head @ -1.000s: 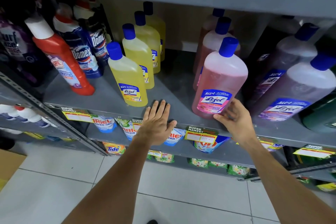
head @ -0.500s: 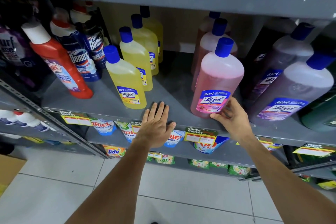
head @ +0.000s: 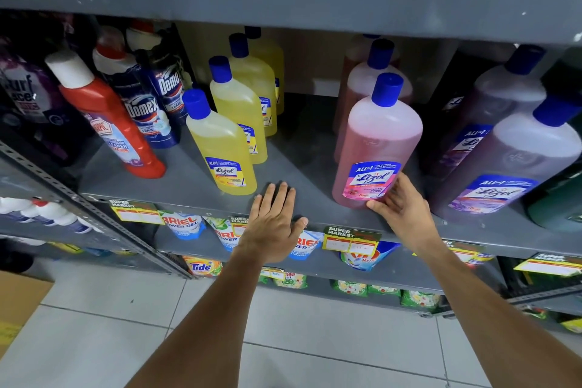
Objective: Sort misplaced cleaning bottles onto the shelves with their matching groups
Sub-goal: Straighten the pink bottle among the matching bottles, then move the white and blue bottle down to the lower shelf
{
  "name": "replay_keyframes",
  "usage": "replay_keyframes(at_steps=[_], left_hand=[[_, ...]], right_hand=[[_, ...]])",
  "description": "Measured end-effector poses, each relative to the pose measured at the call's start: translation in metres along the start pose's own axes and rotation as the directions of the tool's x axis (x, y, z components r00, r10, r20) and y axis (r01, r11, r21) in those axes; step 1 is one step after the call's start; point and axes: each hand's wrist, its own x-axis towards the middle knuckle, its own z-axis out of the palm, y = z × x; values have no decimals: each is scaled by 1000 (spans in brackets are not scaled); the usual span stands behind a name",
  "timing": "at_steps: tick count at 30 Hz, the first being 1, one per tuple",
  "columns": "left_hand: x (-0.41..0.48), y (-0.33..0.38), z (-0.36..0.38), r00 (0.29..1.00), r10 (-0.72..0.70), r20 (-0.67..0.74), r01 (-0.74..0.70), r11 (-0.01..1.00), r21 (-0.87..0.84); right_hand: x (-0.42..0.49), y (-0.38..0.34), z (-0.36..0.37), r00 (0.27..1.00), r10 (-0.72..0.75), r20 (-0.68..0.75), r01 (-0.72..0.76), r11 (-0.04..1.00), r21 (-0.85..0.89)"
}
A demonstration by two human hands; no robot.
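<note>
Grey metal shelf (head: 293, 164) in a shop aisle, bottles in colour rows. My right hand (head: 406, 214) cups the low right side of the front pink bottle (head: 378, 148), fingers loosely curled, not closed round it. It stands at the shelf's front edge, ahead of two more pink ones. My left hand (head: 274, 224) lies flat and empty on the edge. A careless nudge, I judge, could tip it off the edge. I count three pink, four yellow bottles (head: 220, 148), at least two purple (head: 510, 161).
</note>
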Motion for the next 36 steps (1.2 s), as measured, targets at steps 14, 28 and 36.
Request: replay_keyframes(at_steps=[14, 28, 36], left_hand=[[1, 5, -6, 996, -60, 58, 62, 998, -33], [-75, 59, -126, 774, -102, -625, 95, 994, -44], [-139, 1, -262, 615, -176, -768, 318, 947, 38]], right_hand=[[-35, -7, 1, 996, 33, -81, -36, 999, -33], [-72, -174, -35, 915, -404, 23, 401, 912, 87], [-86, -311, -11, 788, -598, 145, 570, 798, 197]])
